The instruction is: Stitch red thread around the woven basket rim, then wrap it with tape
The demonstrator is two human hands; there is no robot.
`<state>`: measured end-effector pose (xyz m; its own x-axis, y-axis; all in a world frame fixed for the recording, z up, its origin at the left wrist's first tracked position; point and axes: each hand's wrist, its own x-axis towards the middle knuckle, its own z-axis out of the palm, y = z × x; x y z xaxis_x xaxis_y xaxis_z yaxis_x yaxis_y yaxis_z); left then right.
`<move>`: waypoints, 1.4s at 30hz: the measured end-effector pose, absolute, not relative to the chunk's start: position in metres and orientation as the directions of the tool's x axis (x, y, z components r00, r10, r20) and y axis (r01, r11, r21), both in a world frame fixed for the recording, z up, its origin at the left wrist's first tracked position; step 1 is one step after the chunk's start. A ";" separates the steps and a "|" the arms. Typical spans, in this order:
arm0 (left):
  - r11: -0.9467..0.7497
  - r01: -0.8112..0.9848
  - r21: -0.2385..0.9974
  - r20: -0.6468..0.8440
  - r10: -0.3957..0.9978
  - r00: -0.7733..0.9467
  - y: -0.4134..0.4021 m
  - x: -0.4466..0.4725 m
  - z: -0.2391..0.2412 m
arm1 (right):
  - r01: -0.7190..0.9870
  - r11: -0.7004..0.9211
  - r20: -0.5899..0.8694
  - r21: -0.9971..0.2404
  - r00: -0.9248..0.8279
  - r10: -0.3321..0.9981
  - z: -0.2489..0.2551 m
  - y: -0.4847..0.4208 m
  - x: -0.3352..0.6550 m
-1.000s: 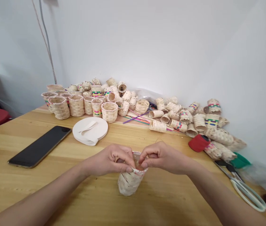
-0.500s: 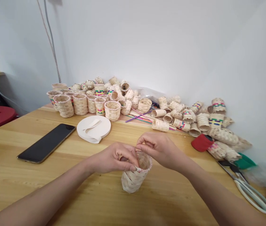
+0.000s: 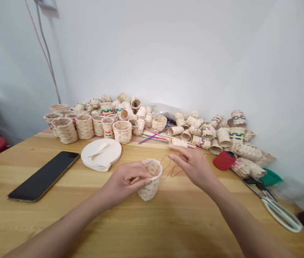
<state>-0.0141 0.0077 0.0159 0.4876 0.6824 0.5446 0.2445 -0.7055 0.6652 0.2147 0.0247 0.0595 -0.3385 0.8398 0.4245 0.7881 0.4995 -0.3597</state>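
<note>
My left hand (image 3: pixel 125 180) is wrapped round a small pale woven basket (image 3: pixel 150 181) that stands upright on the wooden table (image 3: pixel 168 222), thumb on its rim. The rim is stitched with red thread. My right hand (image 3: pixel 193 164) is just right of the basket and apart from it, fingers pinched on a thin red thread (image 3: pixel 168 172) that loops from the rim across the table.
A big heap of small woven baskets (image 3: pixel 146 118) lines the wall. A roll of white tape (image 3: pixel 101 154) and a black phone (image 3: pixel 44 175) lie to the left. A red thread spool (image 3: pixel 224 160), scissors (image 3: pixel 274 208) and a green object (image 3: pixel 270 177) are at the right.
My right hand has left the basket's rim and moved right and away, drawing the red thread out. The left hand still holds the basket.
</note>
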 end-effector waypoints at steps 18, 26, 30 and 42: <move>-0.805 0.451 0.385 0.588 0.591 0.553 0.008 -0.012 0.010 | 0.529 0.811 0.524 -0.250 -0.630 0.573 0.010 0.017 0.206; -0.860 0.401 0.314 0.662 0.501 0.557 0.012 -0.016 0.008 | 0.555 0.818 0.563 -0.149 -0.632 0.532 -0.003 0.019 0.207; -0.841 0.437 0.320 0.649 0.530 0.545 0.013 -0.018 0.014 | 0.547 0.832 0.577 -0.093 -0.651 0.493 0.001 0.018 0.214; -0.715 0.277 0.641 0.473 0.653 0.591 0.002 -0.012 0.027 | 0.514 0.850 0.555 -0.117 -0.675 0.485 0.011 0.012 0.222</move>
